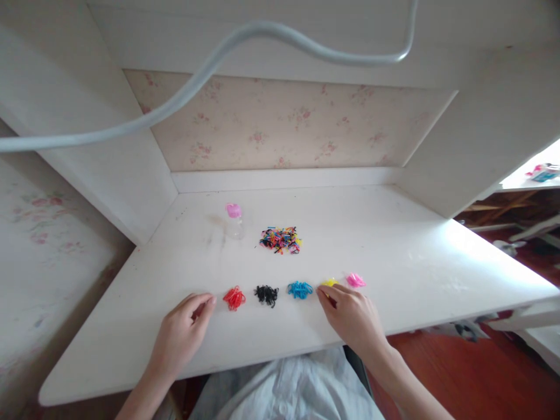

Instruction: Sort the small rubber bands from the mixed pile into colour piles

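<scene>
Small rubber bands lie sorted by colour in a row: a red pile (234, 298), a black pile (266, 296), a blue pile (300, 290), a yellow pile (330, 282) and a pink pile (356, 280). Behind them is a heap of mixed-colour rubber bands (280, 240). My left hand (186, 326) is closed in a pinch just left of the red pile, apart from it. Between the blue and yellow piles, my right hand (350, 312) pinches thumb and fingers together and partly covers the yellow pile. Whatever either pinch holds is too small to make out.
A clear container with a pink lid (233, 210) stands left of the mixed heap on the white desk (389, 245). Overhead, a white curved tube (271, 29) crosses the view. Side panels and a floral back wall (301, 122) enclose the desk.
</scene>
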